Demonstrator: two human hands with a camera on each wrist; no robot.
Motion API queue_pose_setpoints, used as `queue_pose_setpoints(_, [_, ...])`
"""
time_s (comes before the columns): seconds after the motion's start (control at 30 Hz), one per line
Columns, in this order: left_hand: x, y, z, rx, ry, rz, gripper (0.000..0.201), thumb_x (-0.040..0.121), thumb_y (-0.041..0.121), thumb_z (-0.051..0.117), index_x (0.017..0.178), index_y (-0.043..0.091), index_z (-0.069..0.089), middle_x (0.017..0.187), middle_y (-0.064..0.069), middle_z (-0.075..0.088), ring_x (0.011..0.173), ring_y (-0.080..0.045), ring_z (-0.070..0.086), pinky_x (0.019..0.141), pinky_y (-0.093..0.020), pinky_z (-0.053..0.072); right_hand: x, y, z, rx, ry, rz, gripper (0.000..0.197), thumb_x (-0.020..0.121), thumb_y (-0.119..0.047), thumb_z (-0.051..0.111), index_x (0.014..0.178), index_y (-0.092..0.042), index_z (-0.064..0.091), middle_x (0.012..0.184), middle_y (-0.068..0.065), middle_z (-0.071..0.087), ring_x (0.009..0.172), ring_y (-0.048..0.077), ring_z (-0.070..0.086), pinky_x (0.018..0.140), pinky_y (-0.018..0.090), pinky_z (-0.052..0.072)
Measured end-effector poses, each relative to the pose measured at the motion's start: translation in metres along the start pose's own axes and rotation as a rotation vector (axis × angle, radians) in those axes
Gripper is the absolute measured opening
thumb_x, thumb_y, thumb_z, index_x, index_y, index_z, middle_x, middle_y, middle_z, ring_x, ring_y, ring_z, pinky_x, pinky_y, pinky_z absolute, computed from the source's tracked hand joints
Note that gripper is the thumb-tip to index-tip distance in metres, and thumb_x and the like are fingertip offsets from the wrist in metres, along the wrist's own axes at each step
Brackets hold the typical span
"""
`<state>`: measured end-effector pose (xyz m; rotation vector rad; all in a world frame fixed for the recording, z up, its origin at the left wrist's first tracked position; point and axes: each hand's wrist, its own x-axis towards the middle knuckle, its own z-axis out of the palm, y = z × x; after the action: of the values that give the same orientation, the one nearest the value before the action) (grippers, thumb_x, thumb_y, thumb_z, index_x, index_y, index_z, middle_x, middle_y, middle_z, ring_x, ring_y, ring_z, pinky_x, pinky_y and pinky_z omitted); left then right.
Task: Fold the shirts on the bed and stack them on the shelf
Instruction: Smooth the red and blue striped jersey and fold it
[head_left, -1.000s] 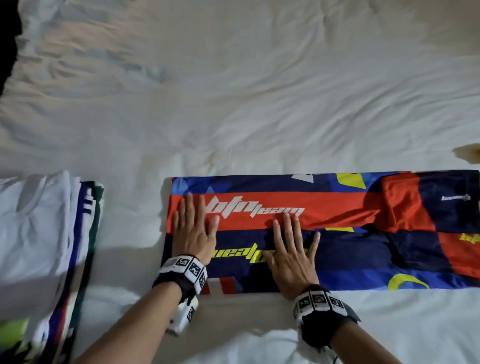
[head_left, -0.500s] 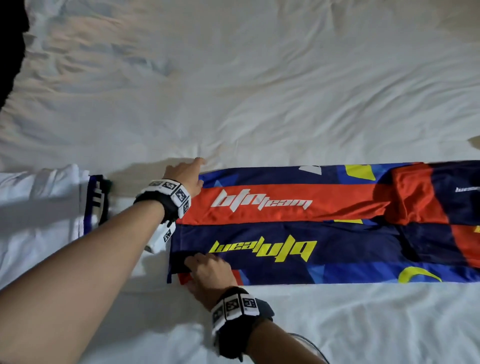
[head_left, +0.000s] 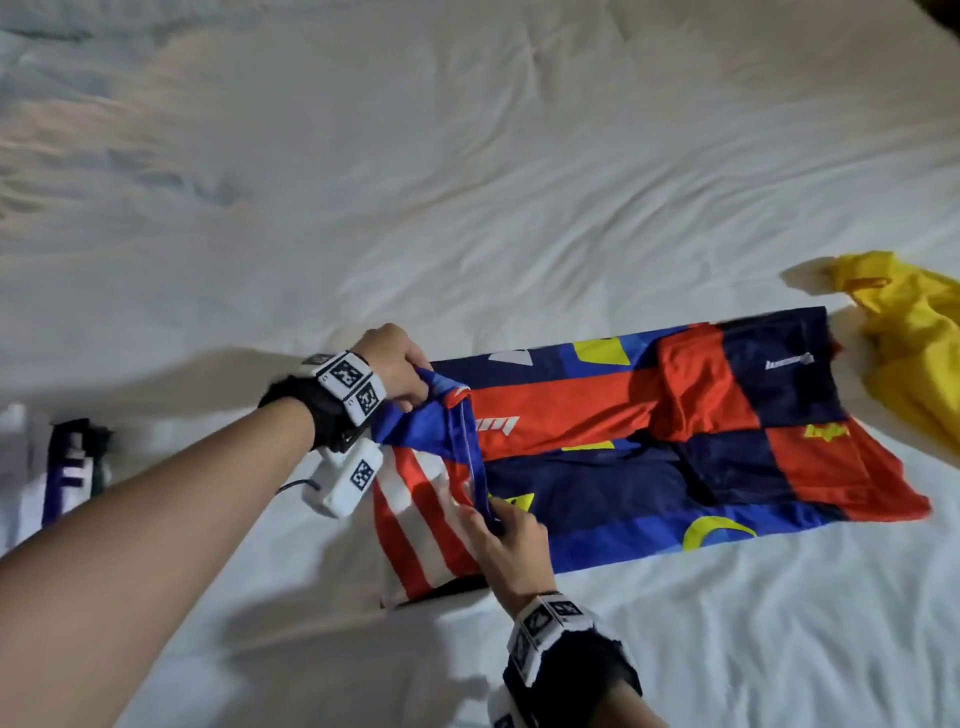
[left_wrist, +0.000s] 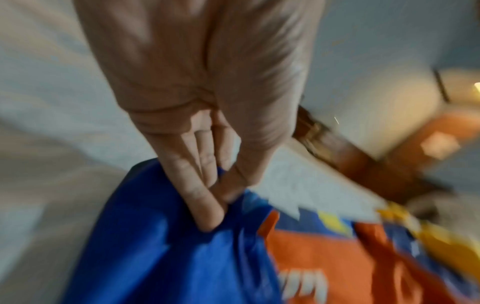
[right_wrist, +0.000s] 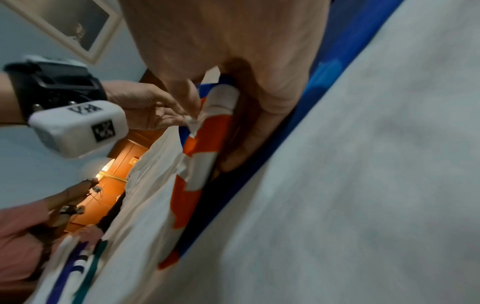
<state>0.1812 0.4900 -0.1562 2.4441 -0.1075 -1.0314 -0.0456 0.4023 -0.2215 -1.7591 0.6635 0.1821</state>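
A blue, red and yellow jersey (head_left: 649, 457) lies folded into a long strip on the white bed (head_left: 467, 182). My left hand (head_left: 400, 371) pinches the far corner of its left end; thumb and fingers close on blue cloth (left_wrist: 182, 257) in the left wrist view. My right hand (head_left: 506, 525) grips the near corner of the same end, and the right wrist view shows the fingers curled round the red-and-white hem (right_wrist: 207, 131). The left end is lifted off the bed and turned over toward the right, showing its red-and-white striped underside (head_left: 415, 519).
A crumpled yellow shirt (head_left: 904, 338) lies at the right, just beyond the jersey's far end. A stack of folded shirts (head_left: 67, 467) sits at the left edge of the bed. Another person in pink (right_wrist: 18, 230) shows far off in the right wrist view.
Both hands went from pressing flat on the jersey to its left-end corners, took hold and lifted that end toward the right. The view shifted right, revealing the yellow shirt.
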Motion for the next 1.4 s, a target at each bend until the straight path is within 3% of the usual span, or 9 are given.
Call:
queue_pose_setpoints(0.1, [-0.002, 0.019, 0.009, 0.414, 0.130, 0.108, 0.029, 0.061, 0.017, 0.086, 0.089, 0.016, 0.076, 0.077, -0.003, 0.064, 0.075, -0.024, 0.061, 0.069, -0.026, 0.047, 0.004, 0.007, -0.020, -0.086, 0.005, -0.056, 0.045, 0.092, -0.032, 0.061, 0.057, -0.019, 0.037, 0.045, -0.011, 0.043, 0.049, 0.012, 0.032, 0.058, 0.029, 0.030])
queue_pose_setpoints(0.27, [0.008, 0.083, 0.035, 0.175, 0.089, 0.230, 0.046, 0.049, 0.047, 0.067, 0.076, 0.009, 0.068, 0.078, -0.012, 0.067, 0.078, -0.029, 0.062, 0.071, -0.039, 0.049, 0.002, 0.021, -0.086, 0.031, 0.068, -0.124, 0.036, 0.092, -0.012, 0.055, 0.066, -0.037, 0.052, 0.053, -0.015, 0.049, 0.054, 0.007, 0.034, 0.054, 0.017, 0.032])
queue_pose_setpoints(0.5, [0.035, 0.221, 0.110, -0.124, 0.023, 0.421, 0.013, 0.077, 0.014, 0.069, 0.084, 0.020, 0.078, 0.083, -0.003, 0.075, 0.081, -0.020, 0.070, 0.080, -0.033, 0.055, 0.018, 0.050, -0.234, 0.251, 0.278, -0.052, 0.035, 0.088, -0.022, 0.038, 0.106, -0.021, 0.068, 0.084, 0.003, 0.070, 0.078, 0.021, 0.063, 0.074, 0.036, 0.052])
queue_pose_setpoints(0.6, [0.046, 0.273, 0.149, -0.137, 0.054, 0.411, 0.010, 0.077, 0.017, 0.070, 0.068, 0.021, 0.072, 0.068, 0.004, 0.068, 0.069, -0.016, 0.063, 0.068, -0.025, 0.049, 0.026, 0.067, -0.292, 0.172, 0.409, -0.060, 0.027, 0.088, -0.021, 0.040, 0.090, -0.016, 0.067, 0.075, 0.007, 0.065, 0.069, 0.022, 0.057, 0.065, 0.038, 0.046])
queue_pose_setpoints(0.7, [0.055, 0.306, 0.184, -0.073, 0.017, 0.409, 0.010, 0.074, 0.025, 0.072, 0.083, 0.022, 0.076, 0.083, 0.000, 0.072, 0.085, -0.019, 0.067, 0.078, -0.025, 0.049, 0.037, 0.086, -0.330, 0.055, 0.507, 0.026, 0.022, 0.085, -0.021, 0.046, 0.072, -0.008, 0.057, 0.058, -0.003, 0.048, 0.054, 0.010, 0.042, 0.054, 0.031, 0.032])
queue_pose_setpoints(0.87, [0.071, 0.320, 0.213, 0.016, 0.101, 0.368, 0.025, 0.076, 0.025, 0.075, 0.099, 0.015, 0.076, 0.102, -0.007, 0.073, 0.102, -0.023, 0.066, 0.092, -0.025, 0.048, 0.044, 0.093, -0.348, -0.107, 0.426, 0.028, 0.005, 0.082, -0.020, 0.067, 0.086, -0.022, 0.066, 0.071, -0.012, 0.062, 0.064, 0.004, 0.056, 0.058, 0.020, 0.043])
queue_pose_setpoints(1.0, [0.078, 0.338, 0.218, 0.054, 0.137, 0.417, 0.015, 0.078, 0.023, 0.070, 0.089, 0.013, 0.075, 0.091, -0.011, 0.072, 0.095, -0.028, 0.065, 0.083, -0.029, 0.047, 0.051, 0.102, -0.361, -0.140, 0.564, -0.025, 0.016, 0.076, -0.008, 0.070, 0.088, -0.019, 0.071, 0.065, -0.014, 0.060, 0.059, 0.000, 0.055, 0.057, 0.009, 0.038])
queue_pose_setpoints(1.23, [0.087, 0.357, 0.235, 0.126, 0.060, 0.440, 0.034, 0.086, 0.024, 0.070, 0.119, 0.014, 0.067, 0.118, -0.008, 0.067, 0.112, -0.025, 0.060, 0.093, -0.025, 0.042, 0.055, 0.126, -0.383, -0.202, 0.812, 0.144, 0.038, 0.086, -0.030, 0.067, 0.120, -0.016, 0.059, 0.099, 0.006, 0.066, 0.094, 0.028, 0.059, 0.084, 0.044, 0.050])
queue_pose_setpoints(1.4, [0.084, 0.306, 0.212, 0.100, 0.141, 0.259, 0.045, 0.075, 0.051, 0.058, 0.110, 0.024, 0.067, 0.112, 0.001, 0.067, 0.110, -0.024, 0.057, 0.101, -0.037, 0.042, 0.026, 0.119, -0.364, 0.098, 0.827, 0.351, 0.059, 0.086, -0.037, 0.069, 0.132, -0.008, 0.046, 0.093, 0.006, 0.062, 0.097, 0.028, 0.059, 0.086, 0.033, 0.042])
